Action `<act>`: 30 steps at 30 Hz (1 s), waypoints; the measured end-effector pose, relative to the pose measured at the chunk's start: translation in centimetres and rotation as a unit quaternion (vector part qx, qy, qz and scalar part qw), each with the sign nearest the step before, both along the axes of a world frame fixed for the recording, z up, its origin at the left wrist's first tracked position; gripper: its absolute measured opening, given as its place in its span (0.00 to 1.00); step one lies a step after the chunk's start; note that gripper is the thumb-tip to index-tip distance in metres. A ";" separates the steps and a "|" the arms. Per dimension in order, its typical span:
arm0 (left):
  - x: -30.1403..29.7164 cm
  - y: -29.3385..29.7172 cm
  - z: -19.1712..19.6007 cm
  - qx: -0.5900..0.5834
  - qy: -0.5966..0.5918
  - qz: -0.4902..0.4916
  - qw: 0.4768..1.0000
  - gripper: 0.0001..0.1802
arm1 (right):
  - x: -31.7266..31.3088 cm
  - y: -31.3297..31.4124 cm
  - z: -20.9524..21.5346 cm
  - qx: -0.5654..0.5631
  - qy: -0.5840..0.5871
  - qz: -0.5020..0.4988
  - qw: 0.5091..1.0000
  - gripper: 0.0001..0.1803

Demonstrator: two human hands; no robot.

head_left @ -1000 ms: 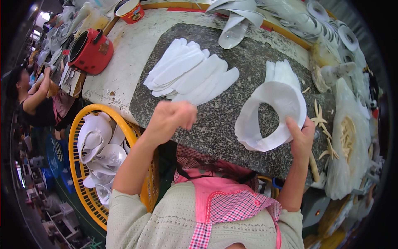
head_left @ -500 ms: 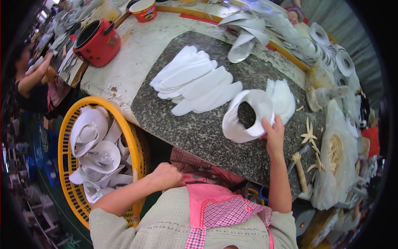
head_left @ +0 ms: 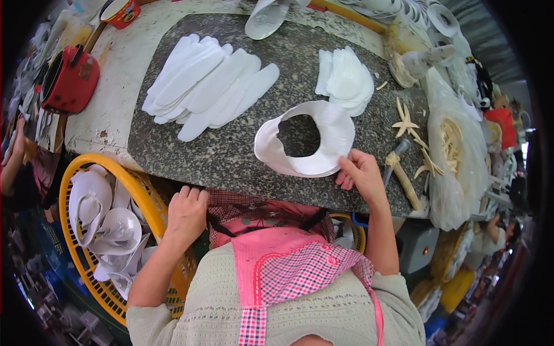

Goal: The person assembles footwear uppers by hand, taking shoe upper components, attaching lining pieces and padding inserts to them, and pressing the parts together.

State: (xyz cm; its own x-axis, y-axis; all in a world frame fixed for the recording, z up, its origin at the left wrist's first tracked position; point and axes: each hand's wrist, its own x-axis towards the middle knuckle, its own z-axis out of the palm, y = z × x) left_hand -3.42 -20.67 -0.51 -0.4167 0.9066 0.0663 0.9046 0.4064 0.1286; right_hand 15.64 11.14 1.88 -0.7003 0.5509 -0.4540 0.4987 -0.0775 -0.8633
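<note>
A white ring-shaped shoe upper (head_left: 332, 130) rests on the speckled stone slab (head_left: 225, 167), its wide opening facing up. My right hand (head_left: 360, 173) pinches its near right edge, thumb on top, other fingers curled beneath. Down by the slab's front edge is my left hand (head_left: 187, 216), fingers curled and seemingly without anything in them; the fingertips are hidden. Beyond the upper, on the left, lies a fanned pile of long white insole-shaped pieces (head_left: 213, 86). A smaller stack of rounded white pieces (head_left: 349, 81) sits beyond it to the right.
A yellow basket (head_left: 109, 161) of white uppers stands at my left. On the slab's right lie a hammer (head_left: 407, 179) and pale star-shaped pieces (head_left: 405, 121), beside a clear plastic bag (head_left: 456, 196). A red pot (head_left: 78, 86) stands far left; another person's arm (head_left: 14, 153) shows behind.
My view has shifted right and nearer the slab. The upper has turned slightly and lies farther from the small stack. My left hand has moved forward to the slab's edge.
</note>
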 end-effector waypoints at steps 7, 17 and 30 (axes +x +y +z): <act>4.2 0.0 -0.5 0.002 -0.570 -0.131 0.811 0.13 | 0.0 0.1 2.8 0.192 -0.004 -0.059 0.980 0.13; 1.1 1.0 0.8 -0.061 -0.202 -0.075 0.974 0.15 | -3.4 0.1 1.2 0.302 0.081 -0.028 0.949 0.24; 2.8 5.4 4.3 0.163 -0.935 0.071 0.307 0.40 | -5.3 -9.8 3.0 0.350 0.378 0.172 0.840 0.16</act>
